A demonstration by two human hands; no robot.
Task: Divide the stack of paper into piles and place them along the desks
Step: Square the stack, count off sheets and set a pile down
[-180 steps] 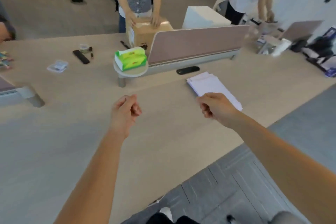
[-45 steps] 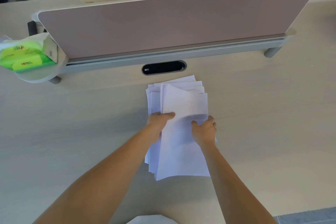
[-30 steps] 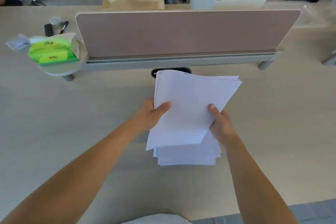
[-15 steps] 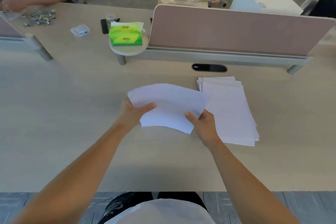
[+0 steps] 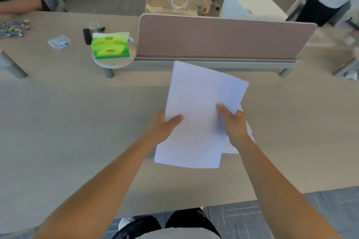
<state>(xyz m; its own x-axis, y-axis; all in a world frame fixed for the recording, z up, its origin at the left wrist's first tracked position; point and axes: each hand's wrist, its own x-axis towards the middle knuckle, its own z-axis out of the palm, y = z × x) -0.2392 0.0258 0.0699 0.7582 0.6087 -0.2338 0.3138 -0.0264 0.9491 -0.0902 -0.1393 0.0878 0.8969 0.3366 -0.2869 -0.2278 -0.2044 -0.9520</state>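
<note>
Our left hand (image 5: 162, 126) and right hand (image 5: 235, 124) both grip the lifted sheaf (image 5: 202, 99), which has swung back over the remaining stack (image 5: 229, 147) at centre; no pile laid yet.

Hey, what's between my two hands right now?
A sheaf of white paper spans the gap: the left hand and the right hand each grip one side, thumbs on top. The head view shows it.

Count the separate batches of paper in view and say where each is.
2. The held batch is gripped by the left hand and right hand above the desk. The second pile lies on the desk beneath it, only its edge showing by the right wrist; more may be hidden.
</note>
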